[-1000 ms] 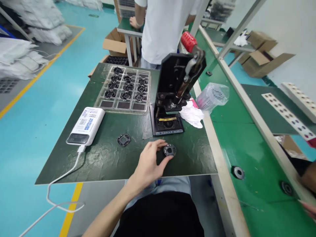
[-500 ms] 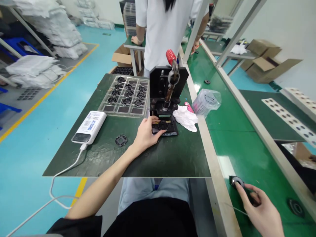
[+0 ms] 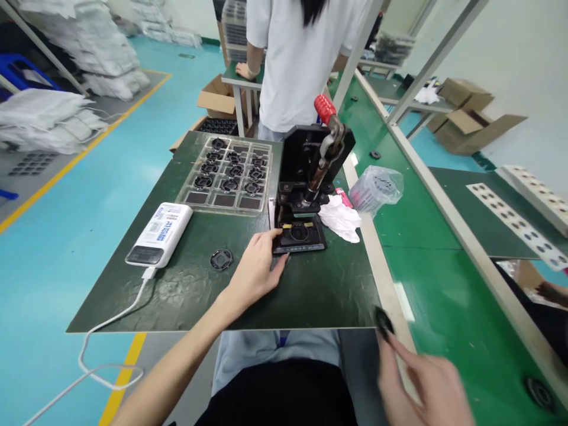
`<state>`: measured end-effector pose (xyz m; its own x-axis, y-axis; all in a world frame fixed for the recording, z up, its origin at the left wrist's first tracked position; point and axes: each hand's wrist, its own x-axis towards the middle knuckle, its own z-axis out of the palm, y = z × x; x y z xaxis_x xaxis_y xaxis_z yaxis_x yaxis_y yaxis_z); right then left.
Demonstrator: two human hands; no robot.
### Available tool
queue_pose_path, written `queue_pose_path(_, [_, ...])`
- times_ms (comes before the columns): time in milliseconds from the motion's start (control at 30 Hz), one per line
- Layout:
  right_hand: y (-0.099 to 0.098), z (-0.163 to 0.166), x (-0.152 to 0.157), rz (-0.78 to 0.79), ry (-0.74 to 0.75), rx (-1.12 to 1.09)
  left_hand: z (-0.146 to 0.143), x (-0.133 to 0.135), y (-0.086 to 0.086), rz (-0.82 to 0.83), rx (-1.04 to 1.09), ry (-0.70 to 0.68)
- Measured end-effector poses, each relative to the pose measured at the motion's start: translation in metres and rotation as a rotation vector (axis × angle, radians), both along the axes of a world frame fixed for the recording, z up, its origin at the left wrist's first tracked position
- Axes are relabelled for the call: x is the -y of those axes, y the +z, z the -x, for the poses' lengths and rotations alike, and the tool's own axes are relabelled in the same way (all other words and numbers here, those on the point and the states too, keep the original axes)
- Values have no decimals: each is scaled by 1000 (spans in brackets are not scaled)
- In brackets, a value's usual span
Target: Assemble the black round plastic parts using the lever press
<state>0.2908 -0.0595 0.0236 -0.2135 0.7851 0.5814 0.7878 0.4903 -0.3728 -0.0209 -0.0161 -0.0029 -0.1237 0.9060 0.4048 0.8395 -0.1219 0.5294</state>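
My left hand rests at the front left corner of a small black hand press with a red-gripped lever. Its thumb and forefinger are apart, touching the edge of the press base, with nothing held. A round black part lies in the base's fixture, between two yellowish strips. At the lower right, my right hand, smeared by motion, pinches a black ring-shaped part above the table's right edge. Another black ring part lies on the table left of my left hand.
A clear tray with several black parts sits behind, near a white power bank with a cable. White tissue and a plastic-wrapped cup stand right of the press. The green belt carries loose rings. A person stands ahead.
My right hand has lifted the black ring part off the green belt and moved left with it. My left hand has drawn back from the round part in the fixture to the base's edge.
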Motion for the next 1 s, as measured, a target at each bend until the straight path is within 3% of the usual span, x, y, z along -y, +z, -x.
queue_pose_path(100, [-26,63,-30,-47,186,1,-11,20,-4,-50,41,12])
queue_pose_path(233, [-29,100,-51,189,394,15,-24,43,-10,-50,120,-69])
queue_pose_path(300, [-15,100,-55,357,460,-26,-27,48,-11,-28,124,-116])
queue_pose_path(367, [10,98,-64,405,424,-141,-27,49,-12,-27,113,-122])
queue_pose_path(500, [74,115,-110,48,154,-441,-24,39,-10,-87,35,-35])
queue_pose_path(567, [104,136,-147,-113,162,-448,-22,31,-11,-102,-32,-13])
queue_pose_path(633, [128,160,-187,-67,250,-380,-21,25,-13,-98,-86,-13])
queue_pose_path(700, [147,181,-223,114,345,-253,-19,22,-16,-87,-112,-21])
queue_pose_path(800, [166,197,-257,423,557,-201,-15,22,-18,-55,-112,-34])
queue_pose_path(867, [173,196,-257,467,661,-263,-13,23,-19,-36,-124,-42])
queue_pose_path(933, [172,189,-238,289,674,-335,-11,23,-19,-27,-135,-46])
queue_pose_path(1000, [159,181,-205,32,610,-397,-11,22,-19,-17,-129,-40])
